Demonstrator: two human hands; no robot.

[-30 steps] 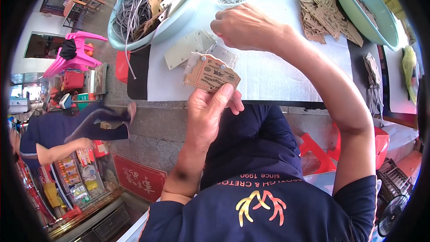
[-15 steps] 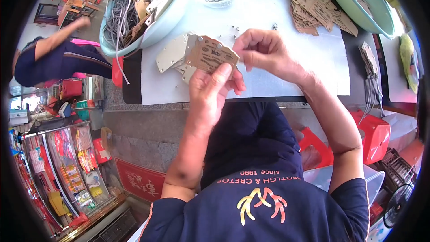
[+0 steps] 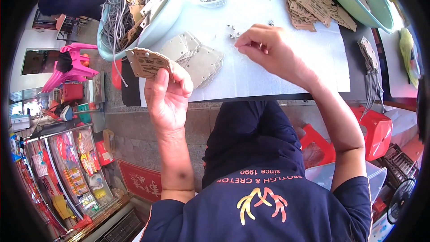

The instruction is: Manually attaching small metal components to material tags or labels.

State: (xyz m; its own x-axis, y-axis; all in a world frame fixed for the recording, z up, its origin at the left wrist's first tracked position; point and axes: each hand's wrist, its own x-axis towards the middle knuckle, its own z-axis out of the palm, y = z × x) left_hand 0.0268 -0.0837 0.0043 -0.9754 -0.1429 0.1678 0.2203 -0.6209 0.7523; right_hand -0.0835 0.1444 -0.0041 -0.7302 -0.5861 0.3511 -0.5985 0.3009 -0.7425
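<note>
left hand (image 3: 166, 98): grip closed on a brown card tag (image 3: 148, 62), held raised off the worktop (image 3: 251, 74) edge | right hand (image 3: 264, 47): fingertips pinched over small metal pins (image 3: 233, 31) on the white sheet; hold not discernible | tag stack (image 3: 199, 60): flat on the sheet between both hands

We see a brown cardboard tag (image 3: 148, 62) with a scalloped edge and dark print, held upright and a little tilted at the left, near the edge of the counter. On the white sheet, farther right, lie a few small silver metal pieces (image 3: 233, 32), loose, close together.
</note>
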